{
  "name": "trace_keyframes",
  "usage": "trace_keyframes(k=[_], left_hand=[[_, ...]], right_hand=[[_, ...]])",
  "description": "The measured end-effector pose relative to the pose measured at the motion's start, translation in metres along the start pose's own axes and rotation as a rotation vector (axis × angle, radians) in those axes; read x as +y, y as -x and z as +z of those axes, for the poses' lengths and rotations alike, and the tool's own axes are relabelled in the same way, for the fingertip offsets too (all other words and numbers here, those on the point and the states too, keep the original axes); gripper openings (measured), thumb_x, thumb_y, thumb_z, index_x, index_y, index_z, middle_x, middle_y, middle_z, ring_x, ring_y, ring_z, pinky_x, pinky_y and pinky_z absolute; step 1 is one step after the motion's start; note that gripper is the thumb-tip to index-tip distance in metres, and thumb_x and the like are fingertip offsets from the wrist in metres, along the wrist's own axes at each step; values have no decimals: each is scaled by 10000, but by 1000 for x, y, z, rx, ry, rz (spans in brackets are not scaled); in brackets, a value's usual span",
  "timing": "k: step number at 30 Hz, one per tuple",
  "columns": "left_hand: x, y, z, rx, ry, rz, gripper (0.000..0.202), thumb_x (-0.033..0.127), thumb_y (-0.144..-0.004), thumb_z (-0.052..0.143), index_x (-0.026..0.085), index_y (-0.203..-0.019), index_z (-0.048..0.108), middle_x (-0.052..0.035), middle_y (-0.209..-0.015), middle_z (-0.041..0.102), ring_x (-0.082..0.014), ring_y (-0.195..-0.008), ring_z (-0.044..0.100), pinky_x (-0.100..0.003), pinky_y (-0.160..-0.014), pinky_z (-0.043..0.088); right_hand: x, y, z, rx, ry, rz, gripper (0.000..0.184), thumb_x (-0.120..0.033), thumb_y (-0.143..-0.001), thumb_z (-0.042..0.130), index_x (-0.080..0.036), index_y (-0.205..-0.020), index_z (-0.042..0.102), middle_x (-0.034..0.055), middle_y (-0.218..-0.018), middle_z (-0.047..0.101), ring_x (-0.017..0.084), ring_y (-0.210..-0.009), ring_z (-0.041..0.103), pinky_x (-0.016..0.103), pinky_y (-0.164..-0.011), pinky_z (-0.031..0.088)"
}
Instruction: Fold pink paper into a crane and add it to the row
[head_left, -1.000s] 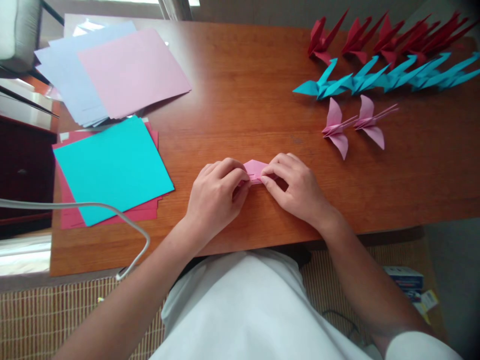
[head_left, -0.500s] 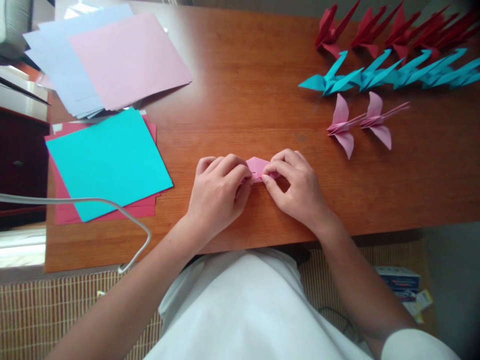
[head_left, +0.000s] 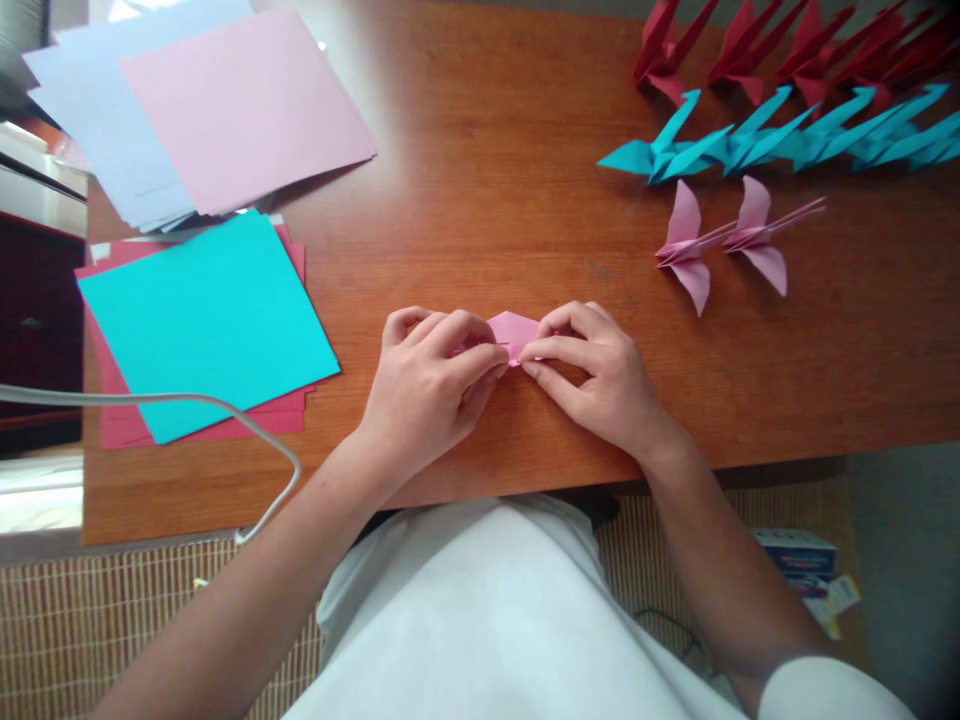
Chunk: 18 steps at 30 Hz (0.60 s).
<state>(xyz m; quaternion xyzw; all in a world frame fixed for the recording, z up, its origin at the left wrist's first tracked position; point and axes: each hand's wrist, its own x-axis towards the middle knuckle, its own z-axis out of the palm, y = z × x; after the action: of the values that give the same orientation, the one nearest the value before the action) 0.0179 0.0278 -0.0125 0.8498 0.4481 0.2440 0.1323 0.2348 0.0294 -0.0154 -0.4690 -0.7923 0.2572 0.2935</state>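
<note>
A small piece of pink folded paper [head_left: 513, 327] lies on the wooden table [head_left: 465, 220] near its front edge, its pointed top facing away from me. My left hand [head_left: 435, 385] pinches its left side between thumb and forefinger. On the other side, my right hand [head_left: 592, 370] grips the lower right edge with thumb and forefinger. The fingertips of both hands are close together at the paper's near edge. My fingers cover both ends of the paper, so its full shape is hidden.
Pink paper cranes [head_left: 686, 250], a row of blue cranes [head_left: 667, 155] and red cranes [head_left: 664, 50] stand at the far right. Stacked blue sheets [head_left: 210, 330] and pink sheets [head_left: 247, 110] lie on the left. A white cable [head_left: 277, 450] curves over the left front edge.
The left hand has shifted slightly left, and its forefinger reaches further along the paper's near edge. My right fingertips have moved slightly. The pink paper stays between both hands.
</note>
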Motion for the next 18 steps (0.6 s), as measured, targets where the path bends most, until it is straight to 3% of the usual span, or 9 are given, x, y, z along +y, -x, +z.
trace_keyframes(k=[6, 18], left_hand=[[0, 0, -1, -5, -21, 11, 151, 283, -990, 583, 291, -945, 727, -6, -985, 745, -183, -855, 644, -442, -967, 389], [2, -1, 3, -19, -45, -39, 177, 263, -1014, 517, 220, -919, 660, -40, -1018, 734, -201, -891, 632, -429, -943, 410]], right_hand=[[2, 0, -2, -29, -13, -1, 99, -213, -915, 675, -277, -909, 751, 37, -950, 641, 212, -920, 590, 398, -840, 512], [-6, -3, 6, 21, 78, 69, 89, -196, -922, 643, -233, -852, 681, 48, -955, 633, 224, -934, 600, 410, -883, 493]])
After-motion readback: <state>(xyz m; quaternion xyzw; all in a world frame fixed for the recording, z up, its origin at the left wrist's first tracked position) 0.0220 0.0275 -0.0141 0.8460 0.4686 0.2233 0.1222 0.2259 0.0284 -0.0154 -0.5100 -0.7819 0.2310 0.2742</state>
